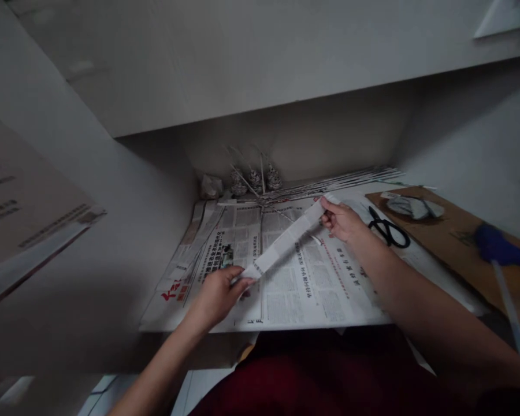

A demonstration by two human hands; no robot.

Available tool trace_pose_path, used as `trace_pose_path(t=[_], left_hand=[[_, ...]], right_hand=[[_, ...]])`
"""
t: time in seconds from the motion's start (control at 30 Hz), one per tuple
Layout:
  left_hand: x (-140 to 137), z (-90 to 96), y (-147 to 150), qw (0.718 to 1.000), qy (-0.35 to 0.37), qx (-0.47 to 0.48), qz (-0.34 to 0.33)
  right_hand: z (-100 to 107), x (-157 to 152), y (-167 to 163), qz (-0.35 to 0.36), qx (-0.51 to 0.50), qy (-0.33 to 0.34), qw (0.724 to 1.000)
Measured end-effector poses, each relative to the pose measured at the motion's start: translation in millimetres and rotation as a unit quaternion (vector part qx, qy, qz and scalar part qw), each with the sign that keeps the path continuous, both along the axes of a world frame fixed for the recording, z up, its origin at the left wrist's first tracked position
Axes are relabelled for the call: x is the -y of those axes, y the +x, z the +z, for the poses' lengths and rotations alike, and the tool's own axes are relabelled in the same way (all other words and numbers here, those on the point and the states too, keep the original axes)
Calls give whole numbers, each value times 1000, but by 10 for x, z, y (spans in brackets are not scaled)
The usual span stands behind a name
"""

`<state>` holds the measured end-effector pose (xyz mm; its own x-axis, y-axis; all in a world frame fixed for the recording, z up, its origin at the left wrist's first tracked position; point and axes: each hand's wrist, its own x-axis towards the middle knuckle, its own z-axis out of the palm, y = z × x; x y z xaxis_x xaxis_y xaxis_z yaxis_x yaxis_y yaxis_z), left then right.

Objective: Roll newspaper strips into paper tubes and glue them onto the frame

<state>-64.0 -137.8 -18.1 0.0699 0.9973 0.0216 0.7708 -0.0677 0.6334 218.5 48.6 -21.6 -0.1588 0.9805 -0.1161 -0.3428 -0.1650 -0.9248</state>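
Observation:
A long newspaper strip [286,238] stretches diagonally between my two hands, above the desk. My left hand [225,292] pinches its lower end between thumb and fingers. At the upper right end, my right hand [338,221] grips the strip with thumb and curled fingers. Spread beneath is a printed newspaper sheet [281,289] covering much of the desk. Thin rolled paper sticks [351,184] lie in a bundle behind my right hand. Several narrow cut strips [199,248] rest at the left side of the sheet.
Black-handled scissors [390,231] lie right of my right hand. Beside them is a brown board [455,237] bearing a wrapped lump [413,207] and a blue glue gun [498,245]. Small woven paper pieces [255,180] stand at the back wall. An overhead cabinet [260,63] juts out above.

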Motion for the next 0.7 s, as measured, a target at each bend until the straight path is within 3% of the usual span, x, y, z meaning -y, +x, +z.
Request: trace_pose_path(t=[0.17,0.4,0.53,0.6,0.7], left_hand=[[-115,-50,-190,995,43,-94,-8],[-72,37,-679,978,-25,-208,-25],[-12,70,-940,954,77,-288,41],[54,69,-997,953,122,-276,39],[208,87,-1008,965,134,-226,17]], right_hand=[[-49,-56,32,-40,-61,-3,997],[-108,-142,76,-79,-70,-26,994],[-144,-168,73,-78,-56,-16,995],[-150,-176,85,-86,-51,-15,995],[-155,-192,110,-103,-50,-29,993]])
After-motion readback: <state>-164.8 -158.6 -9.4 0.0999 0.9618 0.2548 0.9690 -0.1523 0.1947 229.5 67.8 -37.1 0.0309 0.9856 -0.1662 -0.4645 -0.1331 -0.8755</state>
